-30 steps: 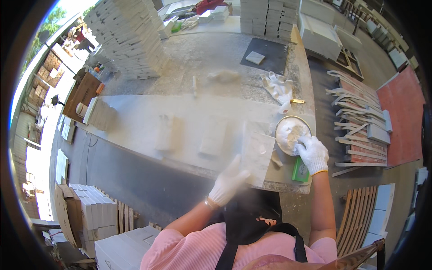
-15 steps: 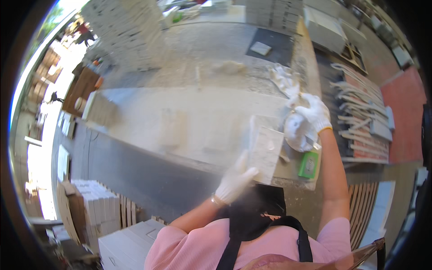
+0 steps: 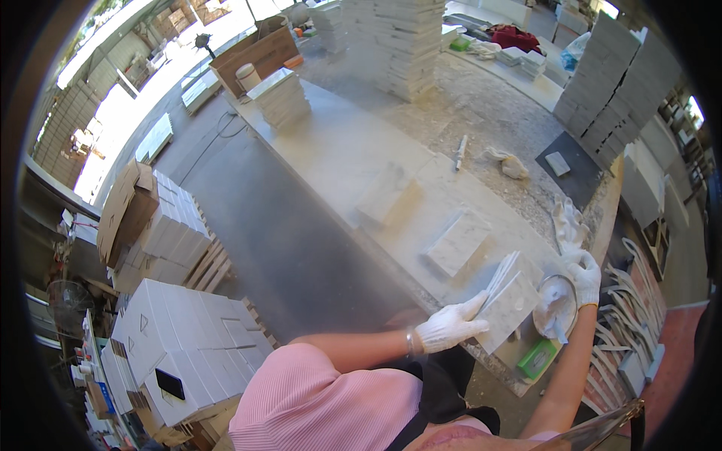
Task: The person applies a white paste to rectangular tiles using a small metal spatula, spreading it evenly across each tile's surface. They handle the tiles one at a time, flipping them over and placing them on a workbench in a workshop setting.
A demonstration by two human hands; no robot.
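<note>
Left hand [image 3: 451, 327]: wearing a white knit glove, its texture soft and matte. Thumb and forefinger are standing apart with a gap between them, and the fingertips are meeting the near left edge of a set of thin tiles [image 3: 511, 308]. Whether they are pinching a tile: cannot tell.

Tiles: flat, rectangular, whitish, faintly veined; lying near the table's close right corner, the upper ones fanning out with their thin edges separating.

Right hand [image 3: 583, 278]: same knit glove, yellow-edged cuff. Fingers are curving at the far right rim of a round bowl [image 3: 535, 320]; anything between them, cannot tell. The bowl is sitting just right of the tiles, holding a white, paste-like mass and a flat bluish-grey piece [image 3: 557, 331].

A glossy green box [image 3: 537, 358] is lying just below the bowl. Crumpled white gloves [image 3: 569, 225] are lying beyond it. Two low rectangular tile stacks, the nearer [image 3: 457, 242] grey-veined, the farther [image 3: 387, 195] blurred, are resting on the table [image 3: 331, 161], whose surface is running from smooth and pale to rough and dusty. A white stick [image 3: 461, 152] is lying farther back.
</note>
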